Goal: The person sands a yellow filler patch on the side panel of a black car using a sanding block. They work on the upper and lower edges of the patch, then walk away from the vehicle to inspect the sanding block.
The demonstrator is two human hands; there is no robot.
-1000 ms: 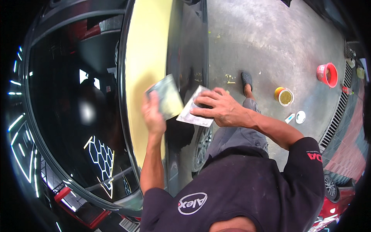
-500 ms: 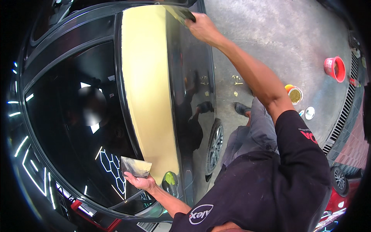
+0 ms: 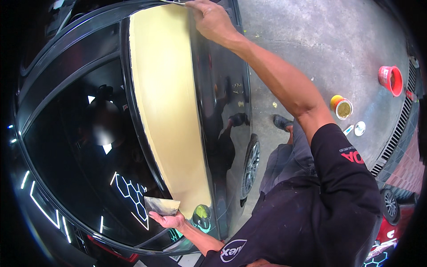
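Note:
A long band of smooth pale yellow body filler (image 3: 169, 111) covers the upper side panel of a dark car (image 3: 224, 196), running from near to far. At its far end my right hand (image 3: 210, 20) is closed on a filler spreader (image 3: 174, 2), a thin blade seen nearly edge-on and partly cut off by the frame's top. My left hand (image 3: 169, 220) holds a flat putty plate (image 3: 163, 206) above the near end of the band. Dark and pale yellow smears mark this plate. Just right of it is the car's side mirror (image 3: 201, 217).
Dark window glass (image 3: 84, 160) lies left of the yellow band, reflecting bright lights. On the concrete floor to the right stand an open filler can (image 3: 344, 109), its round lid (image 3: 360, 128) and a red bucket (image 3: 390, 81). A drain grate (image 3: 391, 144) runs behind them.
My right hand has moved left and slightly farther off with the spreader, which now appears thinner, nearly edge-on. My left hand and its plate have shifted a little nearer and right in the picture.

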